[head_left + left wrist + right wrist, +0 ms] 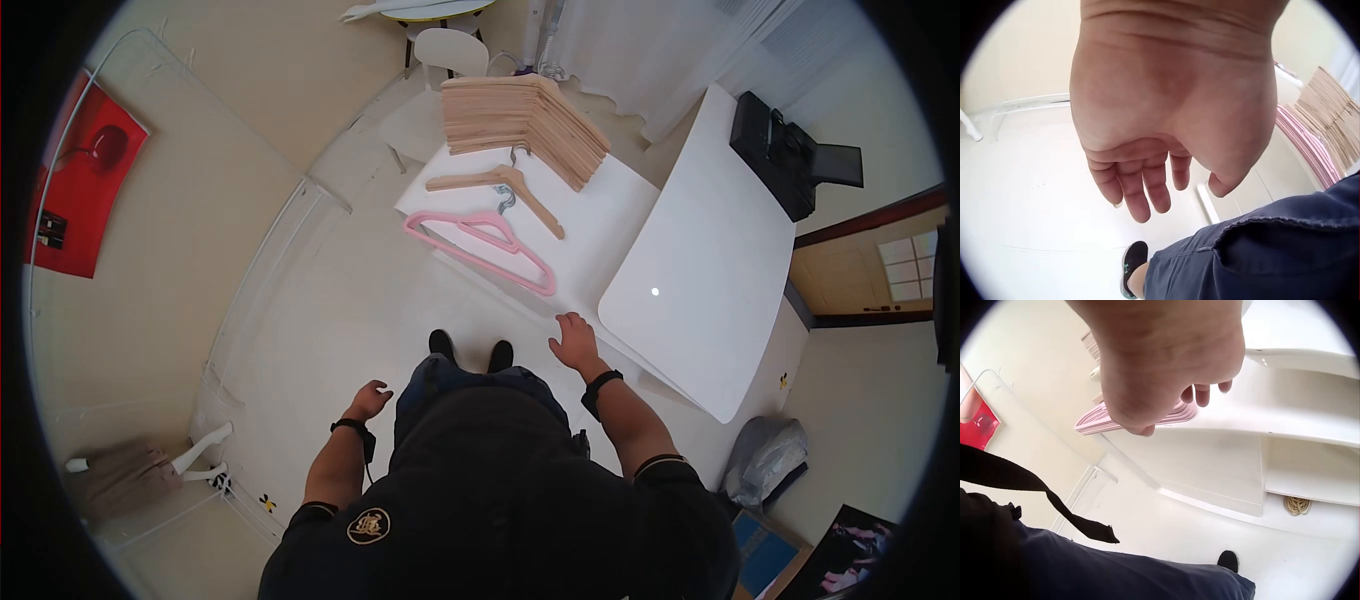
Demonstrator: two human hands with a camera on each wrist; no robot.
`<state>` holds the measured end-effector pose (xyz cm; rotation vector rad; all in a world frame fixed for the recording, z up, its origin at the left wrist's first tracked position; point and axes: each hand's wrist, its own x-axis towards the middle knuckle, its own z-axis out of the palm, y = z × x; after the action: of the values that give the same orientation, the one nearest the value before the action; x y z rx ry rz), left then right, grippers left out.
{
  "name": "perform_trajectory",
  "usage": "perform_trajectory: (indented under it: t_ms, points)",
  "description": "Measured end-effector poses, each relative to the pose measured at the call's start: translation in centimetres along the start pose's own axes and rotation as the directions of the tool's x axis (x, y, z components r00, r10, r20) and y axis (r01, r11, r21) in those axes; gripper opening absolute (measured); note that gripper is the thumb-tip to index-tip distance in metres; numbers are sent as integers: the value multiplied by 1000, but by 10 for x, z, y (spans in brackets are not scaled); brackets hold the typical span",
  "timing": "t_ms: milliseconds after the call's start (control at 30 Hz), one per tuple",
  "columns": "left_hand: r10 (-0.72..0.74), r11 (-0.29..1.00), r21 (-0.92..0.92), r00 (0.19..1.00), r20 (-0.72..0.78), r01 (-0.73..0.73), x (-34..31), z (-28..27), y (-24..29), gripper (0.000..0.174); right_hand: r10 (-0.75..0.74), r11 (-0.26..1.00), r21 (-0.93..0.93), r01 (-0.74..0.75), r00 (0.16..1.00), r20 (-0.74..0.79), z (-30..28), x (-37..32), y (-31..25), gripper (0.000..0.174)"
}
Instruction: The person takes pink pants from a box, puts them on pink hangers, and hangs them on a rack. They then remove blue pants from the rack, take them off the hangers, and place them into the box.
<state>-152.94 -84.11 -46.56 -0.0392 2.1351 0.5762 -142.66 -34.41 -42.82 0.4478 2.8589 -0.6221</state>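
Note:
My left hand (371, 400) hangs beside my left thigh, its fingers loosely bent and holding nothing. In the left wrist view its palm (1166, 106) faces the camera. The right hand (575, 343) hovers near the front edge of the white table (610, 215), with relaxed fingers and nothing in them. Pink hangers (480, 265) lie stacked near that edge, left of the right hand; the right wrist view shows several pink layers (1099, 420). Behind them lies a smaller group of wooden hangers (485, 182). A large stack of wooden hangers (490, 112) fills the table's far end.
A raised white tabletop (700, 260) stands to the right, bearing a black device (775, 150). Below it, a coil of tan cord (1297, 505) lies under a shelf. A clear-framed rack (275, 245) and a mannequin in a skirt (130, 475) are at left. A white chair (450, 50) stands behind.

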Motion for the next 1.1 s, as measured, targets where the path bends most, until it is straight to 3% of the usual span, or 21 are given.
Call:
perform_trajectory:
  t_ms: [100,233,367,433,600,667,767,833,967,1033,1067,1100]
  points:
    - [-52,996,-72,998,-33,49,-14,16,-47,50,-30,999,17,29,998,57,2,12,-10,49]
    - [-105,985,-149,982,-155,81,-32,28,-84,43,-113,993,-11,113,993,20,9,26,-31,40]
    - [-106,949,-315,929,-355,-13,-52,29,-108,37,-271,961,-55,270,963,-10,17,44,-67,32]
    - [-124,936,-350,907,-403,-28,-65,31,-120,40,-296,948,-101,303,952,76,31,52,-87,34]
    - [-236,874,-484,910,-342,45,-82,58,-190,47,-234,951,-95,294,887,399,68,80,-156,41]
    - [-265,883,-462,899,-350,81,-86,83,-235,50,-253,929,-124,349,842,476,88,92,-185,43]
    - [-406,783,-587,884,-233,205,-117,90,-277,41,-314,892,-139,430,812,493,117,104,-240,42]
    - [-493,689,-690,841,-223,222,-141,95,-300,39,-337,871,-132,473,771,541,130,105,-286,41]
    - [-608,566,-815,731,-311,124,-174,119,-329,41,-538,722,-70,689,621,570,200,151,-333,38]
    - [-680,478,-874,669,-302,90,-188,135,-335,43,-534,687,-54,725,554,638,219,158,-377,35]
    - [-717,452,-888,625,-309,79,-194,145,-336,44,-436,751,-76,656,579,689,231,164,-400,41]
    - [-752,428,-901,577,-317,63,-193,157,-333,45,-449,717,-79,693,545,708,239,168,-418,41]
